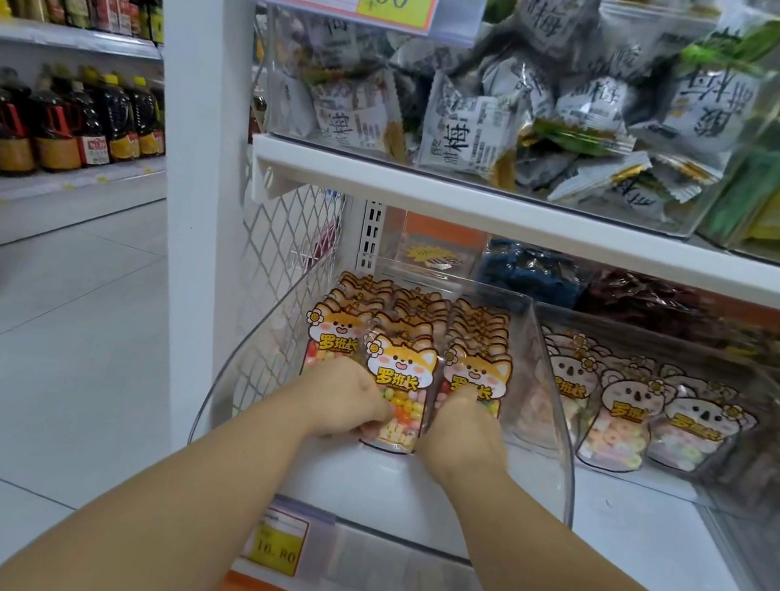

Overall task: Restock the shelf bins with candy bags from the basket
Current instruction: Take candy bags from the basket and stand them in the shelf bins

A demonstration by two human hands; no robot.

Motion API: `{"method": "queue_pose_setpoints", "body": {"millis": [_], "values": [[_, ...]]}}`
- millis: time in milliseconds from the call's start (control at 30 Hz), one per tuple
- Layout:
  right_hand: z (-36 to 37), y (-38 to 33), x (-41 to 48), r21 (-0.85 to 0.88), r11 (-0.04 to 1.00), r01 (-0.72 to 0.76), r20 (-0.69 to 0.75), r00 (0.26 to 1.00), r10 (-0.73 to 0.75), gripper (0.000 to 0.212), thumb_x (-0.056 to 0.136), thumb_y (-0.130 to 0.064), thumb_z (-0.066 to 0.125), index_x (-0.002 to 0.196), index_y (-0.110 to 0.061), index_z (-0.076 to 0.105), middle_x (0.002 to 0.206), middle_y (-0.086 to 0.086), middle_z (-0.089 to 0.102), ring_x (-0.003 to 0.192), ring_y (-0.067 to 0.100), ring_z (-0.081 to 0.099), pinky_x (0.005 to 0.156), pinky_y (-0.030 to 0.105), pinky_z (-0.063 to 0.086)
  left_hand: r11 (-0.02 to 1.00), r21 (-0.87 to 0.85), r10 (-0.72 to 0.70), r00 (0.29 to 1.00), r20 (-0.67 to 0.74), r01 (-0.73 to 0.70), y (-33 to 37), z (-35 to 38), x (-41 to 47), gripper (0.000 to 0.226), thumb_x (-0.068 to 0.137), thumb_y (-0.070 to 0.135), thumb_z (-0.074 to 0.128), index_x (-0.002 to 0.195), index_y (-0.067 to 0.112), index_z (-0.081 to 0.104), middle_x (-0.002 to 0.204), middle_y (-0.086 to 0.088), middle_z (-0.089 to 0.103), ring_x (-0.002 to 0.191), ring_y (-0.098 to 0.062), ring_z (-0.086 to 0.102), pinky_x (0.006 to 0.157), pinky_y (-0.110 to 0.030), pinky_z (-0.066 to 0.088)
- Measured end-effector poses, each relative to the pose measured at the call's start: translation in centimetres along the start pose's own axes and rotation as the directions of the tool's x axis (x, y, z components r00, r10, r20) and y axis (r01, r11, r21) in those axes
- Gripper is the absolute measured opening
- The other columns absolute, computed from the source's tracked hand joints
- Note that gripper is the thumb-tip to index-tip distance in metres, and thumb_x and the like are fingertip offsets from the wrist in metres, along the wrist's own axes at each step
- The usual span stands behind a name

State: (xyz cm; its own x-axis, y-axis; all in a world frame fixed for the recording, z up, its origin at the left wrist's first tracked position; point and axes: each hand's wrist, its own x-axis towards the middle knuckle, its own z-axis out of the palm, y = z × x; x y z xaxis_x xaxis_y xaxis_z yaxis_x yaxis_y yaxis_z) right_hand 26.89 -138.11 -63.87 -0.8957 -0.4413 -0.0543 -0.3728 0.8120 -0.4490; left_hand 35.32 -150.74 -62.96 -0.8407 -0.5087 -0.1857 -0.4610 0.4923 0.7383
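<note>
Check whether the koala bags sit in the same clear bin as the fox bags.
No: the fox bags stand in the left clear bin, the koala bags in a separate bin to its right.

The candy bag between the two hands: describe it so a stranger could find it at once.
Under the white shelf board, the left clear bin holds three rows of fox-face bags. It is the front bag of the middle row, between the left hand and right hand. Unlike its neighbours, it sits furthest forward, jelly beans showing.
</note>
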Motion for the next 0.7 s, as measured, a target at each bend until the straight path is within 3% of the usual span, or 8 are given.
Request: {"method": "queue_pose_setpoints", "body": {"millis": [100, 167, 267, 367, 433, 533, 633, 700], "values": [[0.1, -0.2, 0.5, 0.029, 0.999, -0.021, -0.018, 1.0, 0.022, 0.052, 0.09, -0.008, 0.061, 0.136, -0.006, 0.037, 0.126, 0.02, 0.058, 0.121, 0.038, 0.053, 0.091, 0.045, 0.048, 0.999, 0.004, 0.035, 0.999, -0.013, -0.035, -0.3, 0.0, -0.1, 0.017, 0.088, 0.03, 0.073, 0.085, 0.014, 0.075, 0.094, 0.01, 0.073, 0.075, -0.006, 0.059, 0.053, -0.019, 0.043], [0.2, -0.2, 0.9, 0.086, 0.996, -0.033, -0.028, 0.999, 0.035, 0.055, 0.089, -0.009, 0.063, 0.138, -0.006, 0.037, 0.123, 0.018, 0.06, 0.117, 0.037, 0.056, 0.086, 0.042, 0.049, 0.996, 0.059, 0.063, 0.997, -0.041, -0.06, -0.4, 0.2, 0.0, 0.023, 0.088, 0.032, 0.074, 0.084, 0.009, 0.072, 0.086, 0.009, 0.068, 0.07, -0.003, 0.056, 0.051, -0.02, 0.041], [-0.1, -0.2, 1.3, 0.212, 0.976, -0.04, -0.041, 0.998, 0.05, 0.045, 0.087, -0.008, 0.066, 0.128, -0.006, 0.047, 0.115, 0.015, 0.064, 0.111, 0.035, 0.06, 0.077, 0.034, 0.046, 0.979, 0.195, 0.091, 0.985, -0.147, -0.061, -0.2, 0.5, 0.2, 0.046, 0.089, 0.05, 0.068, 0.065, 0.012, 0.058, 0.071, -0.01, 0.064, 0.068, -0.021, 0.06, 0.063, -0.034, 0.048], [-0.6, -0.2, 1.4, 0.296, 0.955, -0.036, -0.085, 0.994, 0.064, 0.039, 0.089, -0.004, 0.063, 0.126, -0.003, 0.05, 0.114, 0.015, 0.065, 0.11, 0.034, 0.06, 0.077, 0.031, 0.044, 0.936, 0.351, 0.063, 0.968, -0.244, 0.028, -0.1, 0.7, 0.5, 0.056, 0.091, 0.057, 0.061, 0.056, 0.015, 0.048, 0.058, -0.002, 0.05, 0.061, -0.023, 0.052, 0.056, -0.032, 0.038], [-0.7, -0.2, 1.4, 0.317, 0.947, -0.053, -0.08, 0.993, 0.082, 0.039, 0.09, -0.006, 0.061, 0.128, -0.001, 0.051, 0.116, 0.015, 0.065, 0.112, 0.034, 0.06, 0.082, 0.032, 0.047, 0.922, 0.378, 0.032, 0.959, -0.281, 0.08, 0.1, 0.9, 0.8, 0.05, 0.09, 0.06, 0.06, 0.067, 0.015, 0.059, 0.067, -0.001, 0.056, 0.069, -0.023, 0.058, 0.059, -0.029, 0.04], [-0.3, 0.1, 1.4, 0.232, 0.966, -0.116, 0.051, 0.993, 0.107, 0.029, 0.09, -0.015, 0.065, 0.116, -0.005, 0.06, 0.114, 0.011, 0.066, 0.112, 0.033, 0.061, 0.091, 0.034, 0.051, 0.935, 0.329, -0.011, 0.935, -0.354, 0.136, 0.4, 0.9, 0.8, 0.048, 0.084, 0.062, 0.065, 0.098, 0.015, 0.067, 0.092, 0.0, 0.066, 0.083, -0.024, 0.06, 0.067, -0.029, 0.044], [0.4, 0.3, 1.0, 0.166, 0.983, -0.081, 0.119, 0.991, 0.062, 0.02, 0.087, -0.023, 0.067, 0.104, -0.012, 0.065, 0.097, 0.005, 0.061, 0.095, 0.028, 0.06, 0.077, 0.028, 0.048, 0.964, 0.209, -0.067, 0.908, -0.414, 0.166, 0.3, 0.9, 0.7, 0.063, 0.079, 0.057, 0.075, 0.115, 0.012, 0.052, 0.109, -0.003, 0.064, 0.103, -0.029, 0.063, 0.072, -0.031, 0.044], [0.9, 0.3, 0.9, 0.17, 0.984, -0.046, 0.114, 0.993, 0.027, 0.021, 0.086, -0.024, 0.069, 0.103, -0.012, 0.065, 0.097, 0.005, 0.064, 0.092, 0.027, 0.061, 0.072, 0.026, 0.044, 0.971, 0.202, -0.041, 0.922, -0.385, 0.128, 0.0, 0.9, 0.8, 0.063, 0.078, 0.054, 0.076, 0.118, 0.012, 0.05, 0.113, -0.004, 0.066, 0.106, -0.03, 0.064, 0.078, -0.034, 0.05]]}}
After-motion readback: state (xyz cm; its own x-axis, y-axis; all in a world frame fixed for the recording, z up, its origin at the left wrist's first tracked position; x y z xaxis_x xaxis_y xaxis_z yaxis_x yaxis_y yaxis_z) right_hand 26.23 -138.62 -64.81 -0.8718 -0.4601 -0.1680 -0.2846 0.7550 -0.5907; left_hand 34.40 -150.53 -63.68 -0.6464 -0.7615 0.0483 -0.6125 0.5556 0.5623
